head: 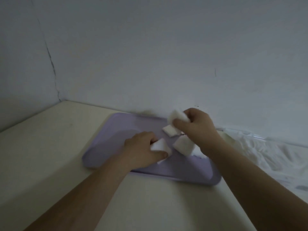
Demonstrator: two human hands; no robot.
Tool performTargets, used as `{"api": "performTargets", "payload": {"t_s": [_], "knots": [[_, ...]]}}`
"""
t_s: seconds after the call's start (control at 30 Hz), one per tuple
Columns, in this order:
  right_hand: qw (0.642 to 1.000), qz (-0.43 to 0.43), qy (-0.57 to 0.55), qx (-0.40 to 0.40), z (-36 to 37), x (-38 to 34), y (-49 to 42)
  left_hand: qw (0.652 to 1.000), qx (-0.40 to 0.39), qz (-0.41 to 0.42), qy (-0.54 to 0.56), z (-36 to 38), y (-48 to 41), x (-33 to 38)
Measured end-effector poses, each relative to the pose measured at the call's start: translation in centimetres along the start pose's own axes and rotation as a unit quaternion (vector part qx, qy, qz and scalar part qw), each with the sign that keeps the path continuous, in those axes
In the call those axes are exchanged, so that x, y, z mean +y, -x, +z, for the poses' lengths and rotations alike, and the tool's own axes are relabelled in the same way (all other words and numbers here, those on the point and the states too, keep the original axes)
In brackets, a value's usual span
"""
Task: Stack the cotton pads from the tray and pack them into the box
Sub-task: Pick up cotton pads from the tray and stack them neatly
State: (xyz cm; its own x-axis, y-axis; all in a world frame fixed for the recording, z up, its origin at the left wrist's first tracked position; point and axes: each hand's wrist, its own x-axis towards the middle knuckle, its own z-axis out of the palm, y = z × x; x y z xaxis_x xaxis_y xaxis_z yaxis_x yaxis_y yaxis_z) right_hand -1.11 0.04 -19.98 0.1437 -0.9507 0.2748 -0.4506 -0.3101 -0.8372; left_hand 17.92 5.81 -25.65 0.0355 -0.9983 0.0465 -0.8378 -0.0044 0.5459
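A cream table (50, 147) meets a cracked wall (150, 55), crumpled white sheet (266, 155) alongside.

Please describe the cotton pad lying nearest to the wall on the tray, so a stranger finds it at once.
Find the lilac tray on the cream table. Near its far edge, under the raised right hand, lies a thin white square pad. No hand holds it, and the stack nearer you is thicker.

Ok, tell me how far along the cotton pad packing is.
Stacking is partway: the right hand holds a small stack of cotton pads above the lavender tray. The left hand pinches a single pad. Loose pads lie on the tray; nothing shows as packed, and no box is plainly in view.
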Motion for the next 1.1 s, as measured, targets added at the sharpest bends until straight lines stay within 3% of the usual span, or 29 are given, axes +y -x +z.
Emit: {"api": "performTargets", "payload": {"t_s": [0.1, 0.23, 0.3, 0.43, 0.57, 0.77, 1.1], "knots": [[0.988, 0.041, -0.15, -0.001, -1.6, 0.4, 2.7, 0.997, 0.0, -0.005, 0.08, -0.4, -0.1, -0.5], [0.96, 0.11, -0.25, -0.059, -2.9, 2.7, 6.2, 0.995, -0.017, 0.001, 0.097, -0.2, -0.1, -0.4], [0.949, 0.127, -0.284, -0.05, -3.4, 3.9, 7.4, 0.993, -0.005, 0.008, 0.114, -0.1, 0.1, 0.1], [0.975, 0.048, -0.209, 0.048, -4.5, 5.3, 8.5, 0.96, 0.012, 0.039, 0.277, -0.3, 0.9, 1.8], [0.99, -0.008, -0.115, 0.075, -5.0, 6.0, 9.1, 0.886, -0.103, 0.055, 0.448, 0.2, 1.8, 3.6], [0.991, 0.02, -0.13, 0.012, -4.7, 6.8, 9.4, 0.89, -0.154, 0.082, 0.42, 1.6, 2.3, 4.3], [0.981, 0.018, -0.17, -0.093, -4.4, 7.6, 9.3, 0.934, -0.079, 0.065, 0.343, 2.7, 2.4, 4.6]]}}
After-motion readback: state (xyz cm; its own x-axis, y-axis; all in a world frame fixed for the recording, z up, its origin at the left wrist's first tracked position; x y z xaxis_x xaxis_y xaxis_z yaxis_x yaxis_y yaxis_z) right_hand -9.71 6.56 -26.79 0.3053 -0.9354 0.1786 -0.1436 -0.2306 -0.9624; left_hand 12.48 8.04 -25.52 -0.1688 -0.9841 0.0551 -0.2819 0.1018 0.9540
